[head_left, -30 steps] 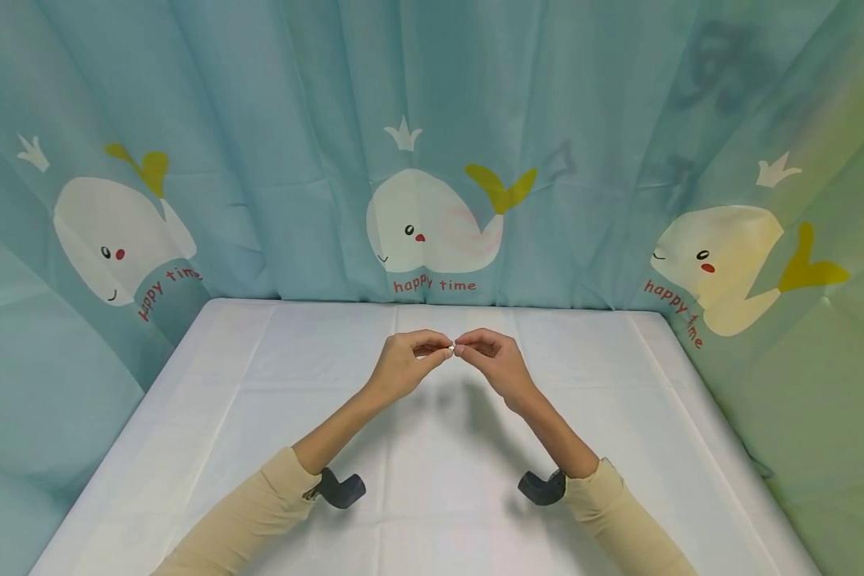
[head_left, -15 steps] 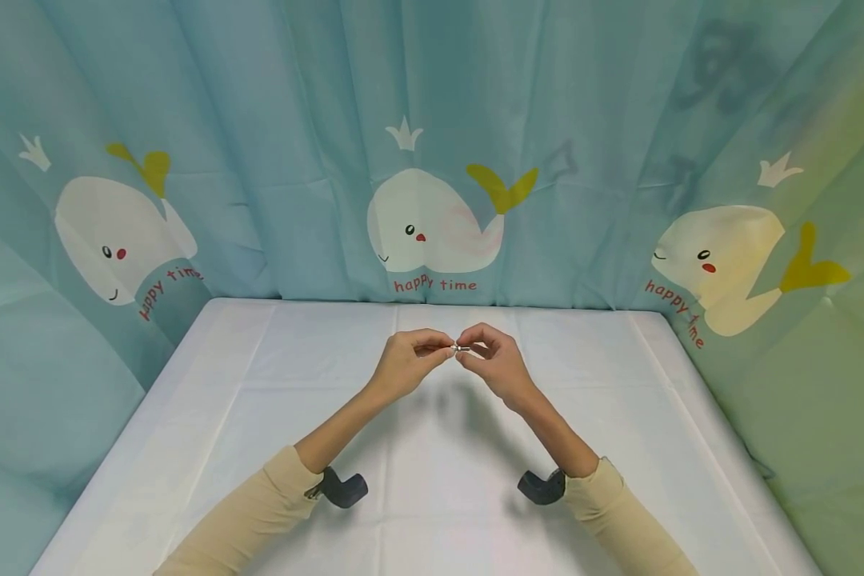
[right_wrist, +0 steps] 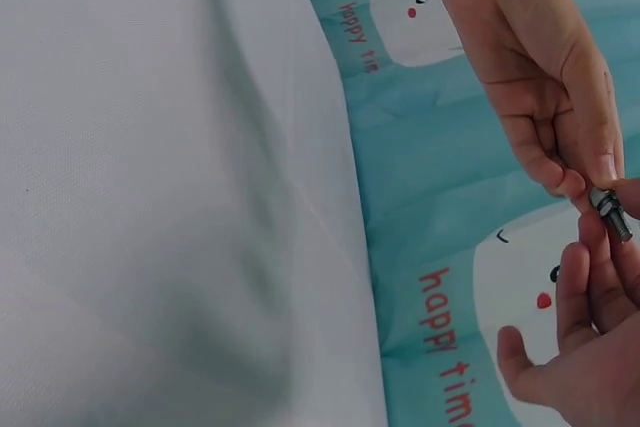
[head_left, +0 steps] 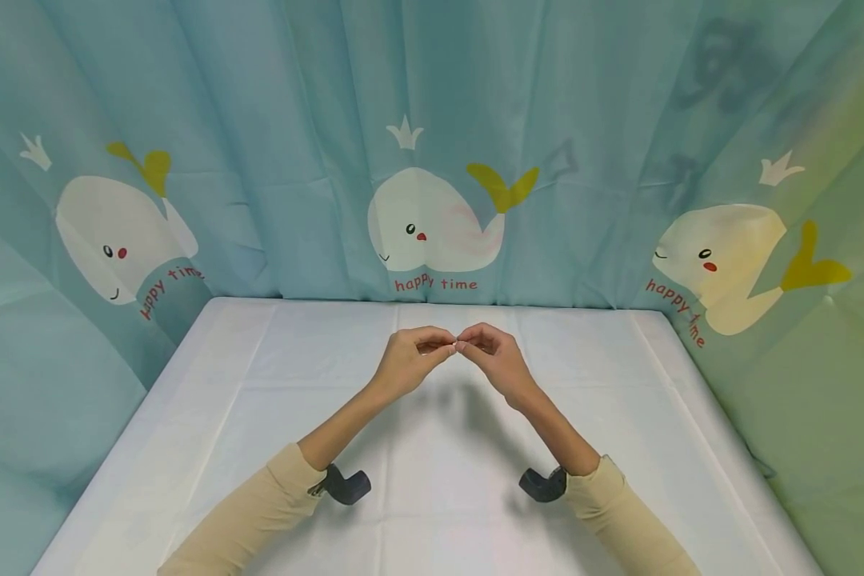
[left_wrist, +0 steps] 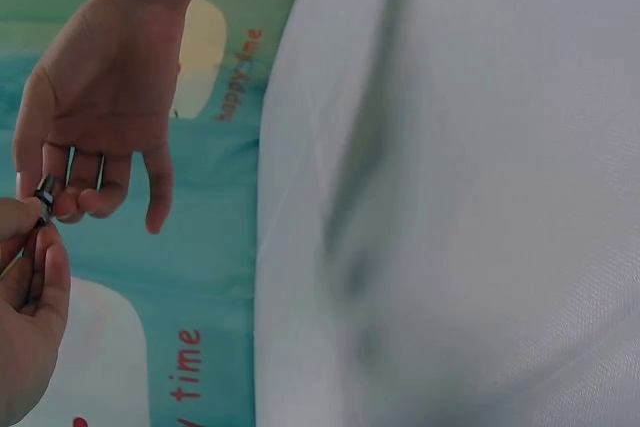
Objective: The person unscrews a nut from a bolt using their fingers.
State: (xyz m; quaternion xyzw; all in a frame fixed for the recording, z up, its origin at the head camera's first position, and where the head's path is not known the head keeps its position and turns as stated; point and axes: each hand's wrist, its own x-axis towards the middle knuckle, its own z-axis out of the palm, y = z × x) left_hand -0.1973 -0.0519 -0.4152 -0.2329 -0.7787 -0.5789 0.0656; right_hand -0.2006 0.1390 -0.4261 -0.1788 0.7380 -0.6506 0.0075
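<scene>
Between the two hands, above the far part of the table, is a small dark-silver bolt [right_wrist: 610,213] with a wider collar and a narrower shank. My left hand [head_left: 407,362] pinches one end of it between thumb and fingertips. Facing it, my right hand [head_left: 502,362] has its thumb and index finger on the shank side, fingertips right at those of the left hand. The head view has the bolt almost wholly hidden by fingertips. From the left wrist, the bolt [left_wrist: 45,193] shows at the frame's left edge, with the right hand's other fingers hanging loosely.
A white cloth covers the table [head_left: 432,496]. Blue-green curtains [head_left: 302,224] printed with whales stand along the back and both sides. Dark wrist-camera mounts [head_left: 349,486] jut inward from both beige sleeves [head_left: 259,500].
Half a second ago the right thumb and index finger were spread and the bolt's shank showed between them; now they have closed in on it again. The left hand has hardly moved.
</scene>
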